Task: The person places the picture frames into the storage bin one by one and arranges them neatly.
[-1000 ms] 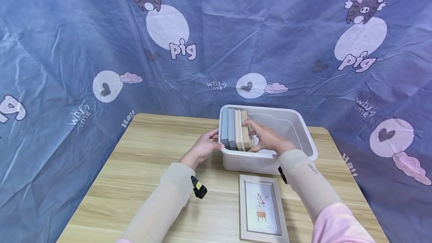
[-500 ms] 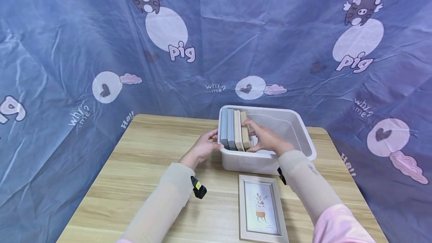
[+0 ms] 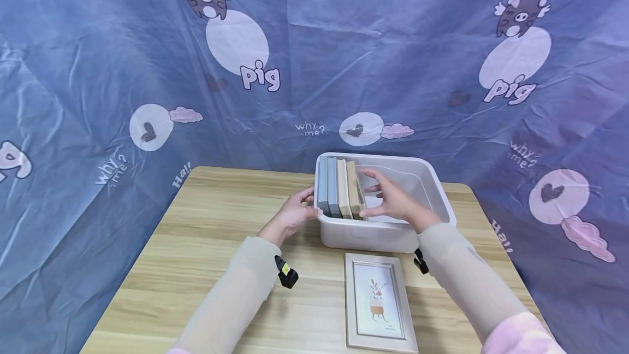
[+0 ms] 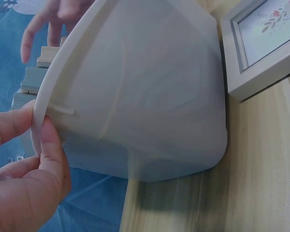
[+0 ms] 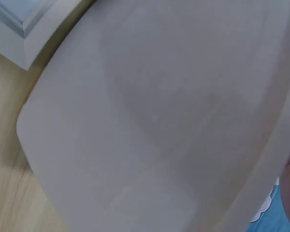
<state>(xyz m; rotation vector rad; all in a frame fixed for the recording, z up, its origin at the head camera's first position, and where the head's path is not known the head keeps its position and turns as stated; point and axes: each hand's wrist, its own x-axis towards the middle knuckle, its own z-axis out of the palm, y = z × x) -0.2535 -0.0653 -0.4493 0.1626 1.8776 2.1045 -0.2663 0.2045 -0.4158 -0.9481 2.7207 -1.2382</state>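
A white plastic bin (image 3: 368, 236) stands at the back of the table. In its left part several frame-like pieces stand upright side by side: a pale blue one (image 3: 322, 187), a blue one (image 3: 333, 190), a cream one (image 3: 343, 193) and a tan one (image 3: 353, 190). My left hand (image 3: 294, 213) pinches the bin's left rim, thumb and fingers on either side of it in the left wrist view. Inside the bin, my right hand (image 3: 395, 200) has its fingers spread and apart from the tan piece, with the thumb tip near that piece's front corner.
A pale picture frame (image 3: 350, 305) with a potted-plant print lies flat on the wooden table (image 3: 206, 234), in front of the bin. Blue patterned cloth (image 3: 319, 70) hangs close behind the bin and along both sides.
My right hand has let go of the tan piece and drawn back to the right, its fingers opening. My left hand keeps its place at the rim. The head view has shifted slightly.
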